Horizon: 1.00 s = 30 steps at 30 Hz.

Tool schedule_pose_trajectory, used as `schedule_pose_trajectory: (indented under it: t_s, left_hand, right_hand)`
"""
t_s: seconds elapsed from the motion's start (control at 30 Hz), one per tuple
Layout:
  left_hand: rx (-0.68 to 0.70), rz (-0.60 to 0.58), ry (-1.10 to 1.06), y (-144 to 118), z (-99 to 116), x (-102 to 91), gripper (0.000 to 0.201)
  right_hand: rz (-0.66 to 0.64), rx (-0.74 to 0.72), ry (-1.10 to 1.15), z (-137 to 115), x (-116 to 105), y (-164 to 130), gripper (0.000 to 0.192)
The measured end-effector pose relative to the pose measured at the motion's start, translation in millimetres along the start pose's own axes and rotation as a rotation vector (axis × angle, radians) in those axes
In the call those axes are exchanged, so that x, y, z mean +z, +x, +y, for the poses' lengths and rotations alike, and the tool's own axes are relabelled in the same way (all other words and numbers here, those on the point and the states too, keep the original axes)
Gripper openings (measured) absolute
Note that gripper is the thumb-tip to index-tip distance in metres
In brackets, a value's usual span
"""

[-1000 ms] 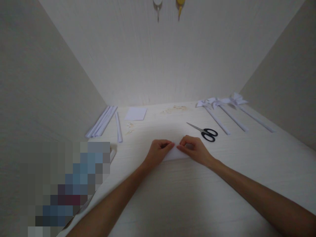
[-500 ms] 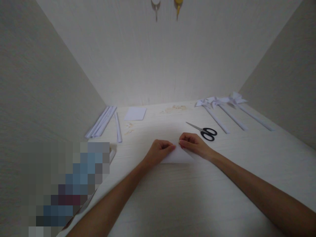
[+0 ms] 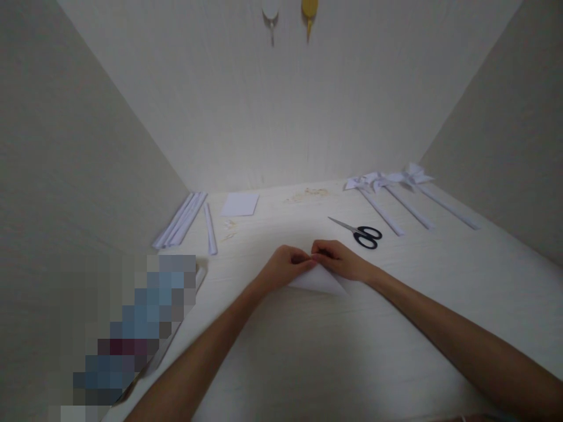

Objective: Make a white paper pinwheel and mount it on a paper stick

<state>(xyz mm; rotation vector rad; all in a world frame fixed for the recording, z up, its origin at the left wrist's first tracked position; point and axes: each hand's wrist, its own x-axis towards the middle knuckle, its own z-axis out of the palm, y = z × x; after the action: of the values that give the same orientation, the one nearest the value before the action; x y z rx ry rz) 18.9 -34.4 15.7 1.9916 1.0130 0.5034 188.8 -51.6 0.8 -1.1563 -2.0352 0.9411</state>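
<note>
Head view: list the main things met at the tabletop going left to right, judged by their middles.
Bundle of rolled paper sticks → single rolled paper stick → square paper sheet → left hand → held paper → right hand → scissors → three paper pinwheels.

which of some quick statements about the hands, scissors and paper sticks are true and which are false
1. The left hand and right hand are both at the white paper. True.
2. The hands are spread wide apart. False: their fingertips are close together.
3. Black-handled scissors lie on the table. True.
4. The scissors' tip points right. False: it points left.
5. One rolled paper stick lies apart from the group of sticks. True.
6. That group of sticks is right of the scissors. False: it is left of them.
</note>
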Motion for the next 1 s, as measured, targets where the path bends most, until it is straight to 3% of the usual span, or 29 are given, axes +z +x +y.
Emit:
schedule_pose_trajectory:
  t_s: [0.13,0.2,0.27,0.33,0.5,0.67,0.8,1.0]
  left_hand:
    - [0.157,0.423,0.493,-8,16,-3.8,0.028]
    - [0.296,0.459,0.605,-13,21,-0.2,0.028]
    - [0.425,0.385,0.658,-16,21,7.3,0.029]
    - [0.469,0.309,0.733,-18,15,16.7,0.033]
    - [0.326,0.195,0.83,-21,-2,33.2,0.039]
    - [0.223,0.07,0.83,-25,0,35.5,0.043]
    - [0.191,-0.014,0.812,-28,4,34.5,0.046]
    - [0.178,-0.05,0.783,-32,3,34.2,0.053]
  right_hand:
    - [0.115,0.062,-0.197,7,2,7,0.016]
    - [0.129,0.082,-0.296,13,1,15,0.015]
    - [0.115,0.094,-0.385,18,0,23,0.014]
    - [0.109,0.101,-0.424,22,-1,31,0.014]
    - [0.095,0.104,-0.495,24,-1,39,0.015]
    - [0.051,0.105,-0.576,21,-3,37,0.016]
    - [0.006,0.104,-0.655,15,-6,36,0.016]
    - [-0.052,0.085,-0.769,6,-5,36,0.018]
